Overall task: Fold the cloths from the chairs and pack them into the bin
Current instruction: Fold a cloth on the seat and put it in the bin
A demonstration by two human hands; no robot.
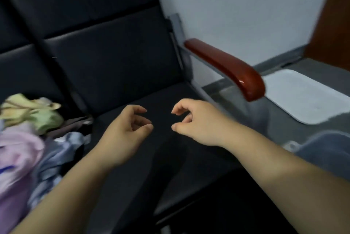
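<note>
A heap of crumpled cloths lies on the left chair: a green and yellow one (pixel 37 114) on top, a pink one (pixel 17 148) below it, a grey-blue one (pixel 62 146) beside that. My left hand (pixel 125 131) and my right hand (pixel 193 120) hover side by side over the bare dark seat (pixel 132 74) of the right chair. Both hands have loosely curled fingers and hold nothing. A pale grey-blue bin (pixel 325 150) shows at the right edge, past the armrest.
A glossy red-brown armrest (pixel 227 67) juts out at the right of the seat. Beyond it a white lid or tray (pixel 306 97) lies on the grey floor. A white wall stands behind, and a brown door (pixel 333 15) at the far right.
</note>
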